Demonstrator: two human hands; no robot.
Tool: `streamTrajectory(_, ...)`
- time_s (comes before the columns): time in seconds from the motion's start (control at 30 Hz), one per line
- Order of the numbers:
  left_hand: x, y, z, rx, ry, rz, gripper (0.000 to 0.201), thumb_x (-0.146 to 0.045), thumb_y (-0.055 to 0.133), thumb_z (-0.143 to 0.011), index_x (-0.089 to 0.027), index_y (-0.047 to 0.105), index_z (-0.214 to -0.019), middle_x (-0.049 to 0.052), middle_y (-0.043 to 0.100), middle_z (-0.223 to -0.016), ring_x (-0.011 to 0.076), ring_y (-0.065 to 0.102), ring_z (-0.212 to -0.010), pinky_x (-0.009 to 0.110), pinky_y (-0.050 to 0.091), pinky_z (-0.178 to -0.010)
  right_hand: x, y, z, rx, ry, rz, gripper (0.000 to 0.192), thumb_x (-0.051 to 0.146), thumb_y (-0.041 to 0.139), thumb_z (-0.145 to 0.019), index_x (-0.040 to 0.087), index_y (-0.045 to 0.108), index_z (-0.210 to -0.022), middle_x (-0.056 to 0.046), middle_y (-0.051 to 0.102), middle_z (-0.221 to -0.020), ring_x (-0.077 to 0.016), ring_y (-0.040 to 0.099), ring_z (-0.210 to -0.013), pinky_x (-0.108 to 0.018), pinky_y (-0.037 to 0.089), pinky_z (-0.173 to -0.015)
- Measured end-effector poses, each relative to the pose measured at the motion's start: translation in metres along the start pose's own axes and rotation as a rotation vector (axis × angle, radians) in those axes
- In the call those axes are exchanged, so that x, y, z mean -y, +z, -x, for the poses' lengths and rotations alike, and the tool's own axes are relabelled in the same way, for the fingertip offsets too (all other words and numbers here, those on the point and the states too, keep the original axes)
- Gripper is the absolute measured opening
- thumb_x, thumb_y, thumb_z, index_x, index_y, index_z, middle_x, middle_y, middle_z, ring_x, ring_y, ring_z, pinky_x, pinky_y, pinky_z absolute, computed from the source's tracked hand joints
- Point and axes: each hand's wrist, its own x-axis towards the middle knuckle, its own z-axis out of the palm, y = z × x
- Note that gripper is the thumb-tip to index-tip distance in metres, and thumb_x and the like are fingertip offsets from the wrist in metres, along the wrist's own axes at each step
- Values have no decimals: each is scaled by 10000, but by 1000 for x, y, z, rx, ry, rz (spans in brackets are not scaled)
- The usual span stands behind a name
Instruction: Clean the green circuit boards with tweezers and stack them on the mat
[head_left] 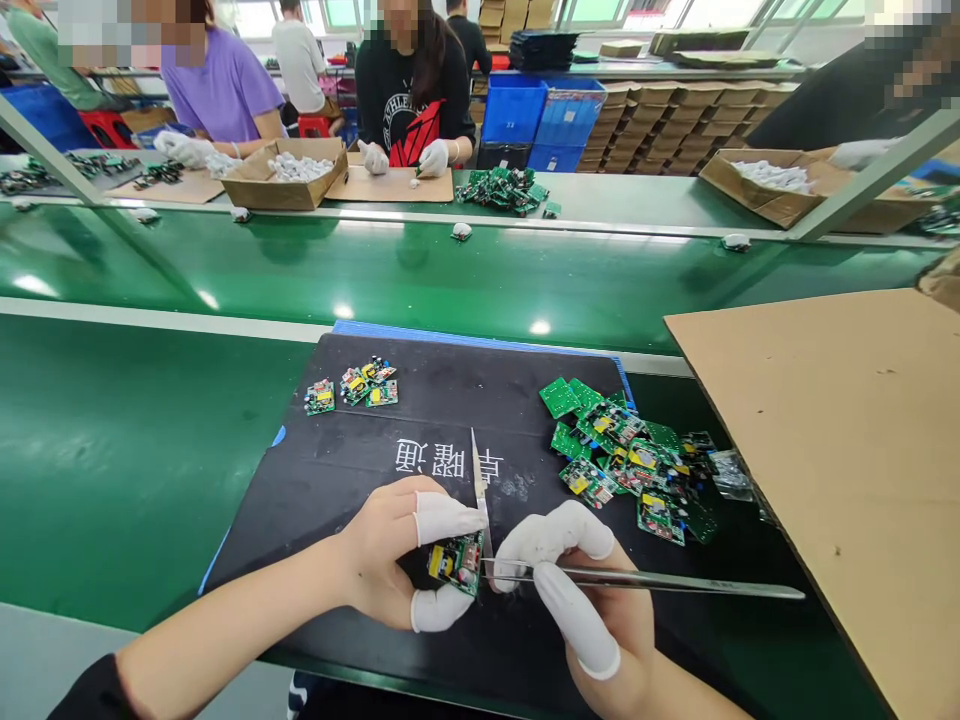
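Far L on black mat (360,470): small group of done-looking PCBs (352,385), 4 or so, well apart from my hands. Mat sits on green bench (112,470), w/ blue sheet edge showing under it.

My L hand (390,565): thumb + index in white finger cots, pinched on a small green board (456,562), held just above mat, tilted, component side up (yellow part visible). Grip narrow, closed on the board edges.

Thin metal blade (478,480) stands up from beside the board, tip pointing away from me. Can't tell which hand carries it.

My R hand (592,600): cots on fingers too, closed around long metal tweezers (660,580). Tweezer tips at board's R edge, touching or nearly so; shaft runs out to R, roughly level.

R of that: loose pile of PCBs (630,460) on mat's R end, overlapping, some bare side up. Clear bag bit at pile's R edge.

Far R: cardboard sheet (847,450) lying over bench edge, near the pile.

Beyond conveyor: other ppl in white gloves at their own cartons.
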Motion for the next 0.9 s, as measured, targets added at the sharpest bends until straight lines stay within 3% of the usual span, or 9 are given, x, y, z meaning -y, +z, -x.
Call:
streamTrajectory(0.33, -1, 0, -2, 7, 25, 36, 623, -177, 633, -724, -131, 521, -1335, 128, 746, -845, 201, 677, -665, 301, 579, -595, -1, -2, 1, -2, -39, -44, 99, 301, 633, -885, 235, 605, -818, -14, 589, -672, -178, 593, -609, -312, 511, -577)
streamTrajectory(0.9, -1, 2, 1, 30, 27, 37, 614, -190, 628, -737, -122, 511, -1335, 122, 750, -866, 187, 676, -678, 282, 571, -607, -9, -8, 2, 87, -40, -31, 63, 245, 575, -923, 237, 618, -877, 9, 572, -705, -132, 542, -615, -249, 458, -574)
